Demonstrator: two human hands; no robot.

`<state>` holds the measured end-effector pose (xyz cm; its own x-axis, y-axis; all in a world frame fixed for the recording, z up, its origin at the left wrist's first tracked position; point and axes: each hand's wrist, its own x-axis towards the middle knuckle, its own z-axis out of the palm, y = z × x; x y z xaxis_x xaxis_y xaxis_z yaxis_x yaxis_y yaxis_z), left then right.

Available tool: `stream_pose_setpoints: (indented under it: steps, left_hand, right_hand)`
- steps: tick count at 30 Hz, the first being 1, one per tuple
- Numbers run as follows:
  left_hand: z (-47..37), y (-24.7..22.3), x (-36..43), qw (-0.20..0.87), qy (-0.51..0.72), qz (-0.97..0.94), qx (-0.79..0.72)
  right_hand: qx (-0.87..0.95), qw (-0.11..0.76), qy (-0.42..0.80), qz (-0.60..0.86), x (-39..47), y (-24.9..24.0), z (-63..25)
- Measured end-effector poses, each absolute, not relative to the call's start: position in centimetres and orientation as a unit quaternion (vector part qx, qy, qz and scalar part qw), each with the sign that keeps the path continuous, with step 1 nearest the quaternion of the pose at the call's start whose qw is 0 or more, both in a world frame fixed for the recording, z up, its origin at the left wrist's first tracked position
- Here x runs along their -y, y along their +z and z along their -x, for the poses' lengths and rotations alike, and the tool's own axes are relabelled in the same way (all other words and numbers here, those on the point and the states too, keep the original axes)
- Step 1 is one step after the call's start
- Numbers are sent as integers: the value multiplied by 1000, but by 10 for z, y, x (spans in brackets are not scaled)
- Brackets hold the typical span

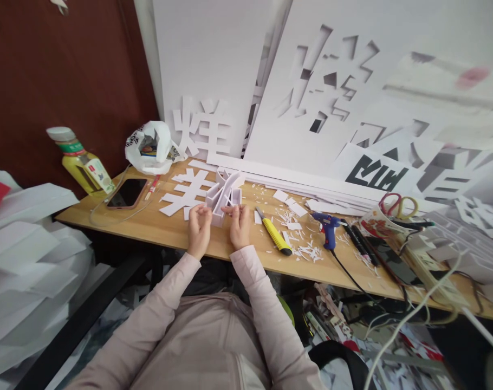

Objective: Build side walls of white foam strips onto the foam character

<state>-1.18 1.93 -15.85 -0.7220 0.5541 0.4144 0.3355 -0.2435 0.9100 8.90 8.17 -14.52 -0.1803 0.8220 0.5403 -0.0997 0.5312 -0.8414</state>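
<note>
Between phone [127, 193] and yellow cutter [276, 234], left hand [199, 232] and right hand [240, 226] flank a white structure [224, 197], grips unclear.

Hollow white structure [223, 196], centre of the frame — thin walls line its straight and curved strokes, leaving open compartments. A long diagonal stroke descends from upper right to lower left.

a red-brown panel [67, 70] stands behind the left end of the tabletop [165, 230]. paper scraps [393, 349] lie below it, near a black armrest [339, 351].
</note>
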Motion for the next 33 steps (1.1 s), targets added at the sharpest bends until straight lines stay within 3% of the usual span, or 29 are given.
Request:
stream_pose_setpoints:
  steps: [19, 33]
  left_hand:
    - [2, -150, -8, -2, 682, -410, -606]
    - [12, -101, 17, 44, 698, -427, -574]
  right_hand:
    - [656, 574, 403, 277, -83, -147, -89]
    - [618, 601, 419, 286, -78, -139, -94]
